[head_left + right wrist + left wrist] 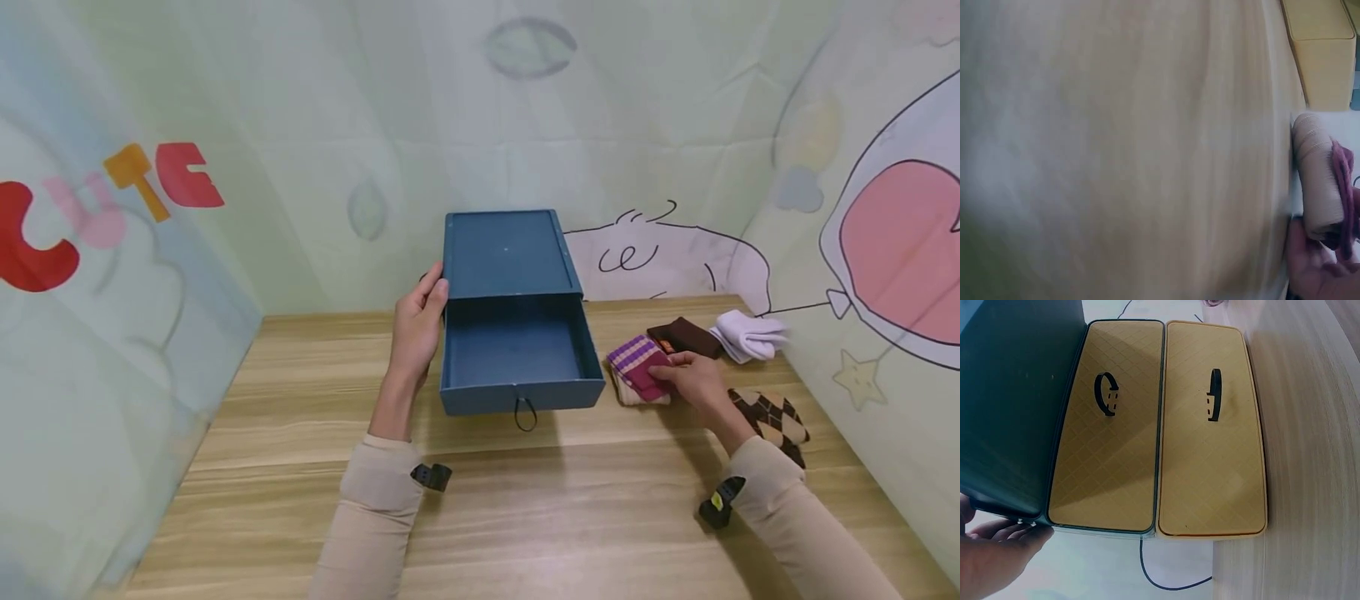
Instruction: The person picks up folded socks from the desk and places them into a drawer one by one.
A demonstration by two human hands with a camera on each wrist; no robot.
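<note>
A blue drawer cabinet stands at the table's back, its top drawer pulled out; the visible inside holds nothing. My left hand rests against the cabinet's left side, fingers extended along it. In the left wrist view, yellow drawer fronts with black loop handles show beside the dark teal drawer wall. Right of the drawer, my right hand pinches a folded maroon sock with purple and cream stripes. In the right wrist view its cream ribbed roll lies against the maroon fabric.
Behind my right hand lie a folded dark brown sock and folded white socks. An argyle brown and tan pair lies beside my right wrist. Printed cloth walls border the wooden table at the back and sides.
</note>
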